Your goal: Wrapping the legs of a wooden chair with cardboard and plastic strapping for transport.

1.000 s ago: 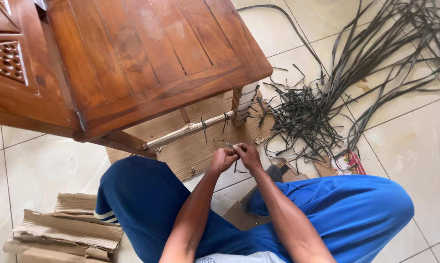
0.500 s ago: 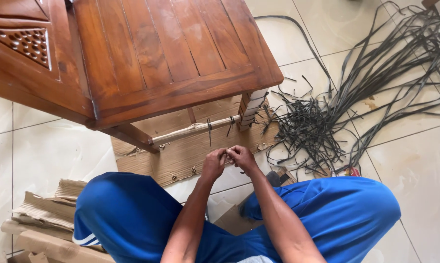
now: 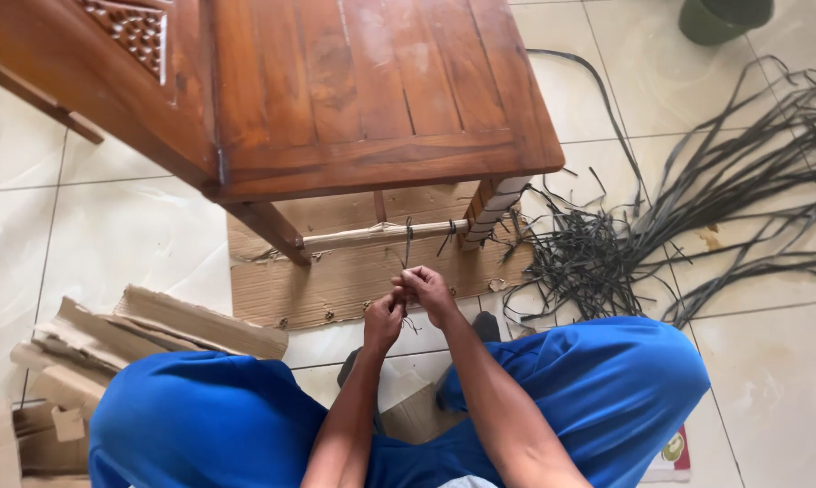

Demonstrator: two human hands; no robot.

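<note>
in the head view the left hand (image 3: 383, 321) and the right hand (image 3: 428, 291) are pressed close together above the cardboard sheet (image 3: 353, 271), fingers curled and pinching a thin dark strip (image 3: 408, 242) that runs up to the pale rung (image 3: 385, 234) under the wooden chair (image 3: 363, 90); just how the fingertips grip it is too small to make out. the strip's lower end is hidden in the hands, the chair is cut off at the top and left edges, and its front leg (image 3: 491, 206) shows pale wrapping. a loose pile of dark strips (image 3: 625, 244) sprawls on the tiled floor (image 3: 136, 235) to the right and runs out of frame, while torn cardboard scraps (image 3: 109, 334) lie partly behind the blue-trousered left knee (image 3: 200, 420).
</note>
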